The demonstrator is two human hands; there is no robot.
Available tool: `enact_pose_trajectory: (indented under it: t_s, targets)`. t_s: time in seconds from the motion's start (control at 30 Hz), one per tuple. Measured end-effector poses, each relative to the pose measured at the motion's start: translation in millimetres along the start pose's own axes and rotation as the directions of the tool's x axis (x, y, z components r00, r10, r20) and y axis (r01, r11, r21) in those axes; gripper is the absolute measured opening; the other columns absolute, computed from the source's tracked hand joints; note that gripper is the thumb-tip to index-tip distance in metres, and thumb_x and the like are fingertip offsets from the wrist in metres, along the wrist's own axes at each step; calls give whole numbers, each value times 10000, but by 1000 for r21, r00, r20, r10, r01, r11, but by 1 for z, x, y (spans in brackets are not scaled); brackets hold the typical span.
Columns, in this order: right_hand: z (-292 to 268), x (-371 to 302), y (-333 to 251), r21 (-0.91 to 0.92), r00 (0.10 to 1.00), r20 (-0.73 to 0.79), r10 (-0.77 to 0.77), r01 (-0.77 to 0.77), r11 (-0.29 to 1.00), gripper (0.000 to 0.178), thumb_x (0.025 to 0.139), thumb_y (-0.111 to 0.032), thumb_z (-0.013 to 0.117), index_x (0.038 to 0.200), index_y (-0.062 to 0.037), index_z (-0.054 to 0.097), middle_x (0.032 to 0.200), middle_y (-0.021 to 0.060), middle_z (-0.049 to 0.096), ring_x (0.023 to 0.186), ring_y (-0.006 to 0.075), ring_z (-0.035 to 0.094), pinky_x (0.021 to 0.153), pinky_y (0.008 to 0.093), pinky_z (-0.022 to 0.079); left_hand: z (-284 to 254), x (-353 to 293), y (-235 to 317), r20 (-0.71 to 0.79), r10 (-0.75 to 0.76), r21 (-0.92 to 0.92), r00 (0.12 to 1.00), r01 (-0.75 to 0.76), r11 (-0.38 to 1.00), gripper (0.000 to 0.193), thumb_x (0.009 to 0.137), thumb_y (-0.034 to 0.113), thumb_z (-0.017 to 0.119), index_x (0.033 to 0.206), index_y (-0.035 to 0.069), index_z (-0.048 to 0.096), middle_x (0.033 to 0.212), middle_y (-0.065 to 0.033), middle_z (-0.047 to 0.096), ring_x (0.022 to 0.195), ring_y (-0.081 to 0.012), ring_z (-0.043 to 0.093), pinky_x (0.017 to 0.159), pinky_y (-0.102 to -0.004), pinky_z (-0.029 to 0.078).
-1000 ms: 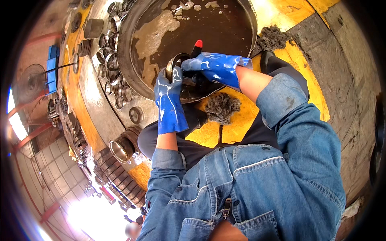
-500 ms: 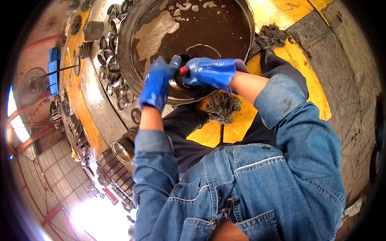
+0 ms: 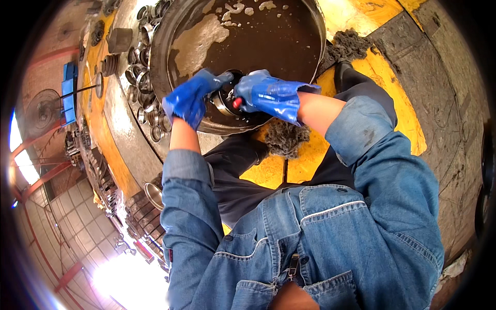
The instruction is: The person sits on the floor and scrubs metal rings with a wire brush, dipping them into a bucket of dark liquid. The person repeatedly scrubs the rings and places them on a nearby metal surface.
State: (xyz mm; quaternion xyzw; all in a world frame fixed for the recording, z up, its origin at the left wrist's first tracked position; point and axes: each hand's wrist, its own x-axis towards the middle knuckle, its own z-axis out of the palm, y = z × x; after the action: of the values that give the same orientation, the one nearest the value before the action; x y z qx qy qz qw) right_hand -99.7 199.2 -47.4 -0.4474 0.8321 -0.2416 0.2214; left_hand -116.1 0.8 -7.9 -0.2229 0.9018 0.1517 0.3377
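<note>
Both my hands wear blue rubber gloves and meet over the near rim of a big round metal basin (image 3: pixel 170 31) filled with dark, foamy liquid. My left hand (image 3: pixel 190 98) grips a round metal ring-shaped part (image 3: pixel 223 101) held just above the liquid. My right hand (image 3: pixel 263 93) is closed on a tool with a red handle tip (image 3: pixel 237 103), pressed against the same part. What the tool's working end looks like is hidden by the gloves.
Several metal rings and bearing parts (image 3: pixel 147 111) lie heaped left of the basin on a yellow-edged bench. Wads of grey fibre waste (image 3: pixel 285 138) sit by the basin's rim, another wad (image 3: pixel 347 45) at the right. More stacked metal parts (image 3: pixel 142 206) stand lower left.
My left hand has shifted from below the part up to its left side. My right hand has moved slightly left, and the red tool tip now points down between the gloves.
</note>
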Motion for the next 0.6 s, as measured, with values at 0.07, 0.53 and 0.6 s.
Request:
enact_pose_trajectory:
  t_s: [0.07,0.53,0.6]
  targets:
    - [3,0,2,-97,996,-1,-85,84,992,218,821,-332,697,907,-158,796,942,126,783,884,380,746,747,497,598,-4,-22,12,38,81,-166,996,-73,983,685,913,531,767,1204,-87,704,1000,-192,772,925,-270,710,841,-392,544]
    - [-24,-14,-6,611,958,122,259,-278,742,374,917,-421,688,1029,-76,777,844,103,750,773,243,700,733,406,531,59,-60,-28,-409,-87,-59,908,68,996,793,893,632,678,1336,-26,654,1219,-302,714,1168,-445,690,1003,-466,544]
    - [7,-1,9,356,993,-84,85,-50,933,282,841,-327,728,1002,-102,786,907,158,775,811,393,737,719,468,567,24,-36,-10,-190,-62,66,980,75,995,697,906,569,731,1238,-43,698,1149,-263,753,1070,-371,736,947,-432,553]
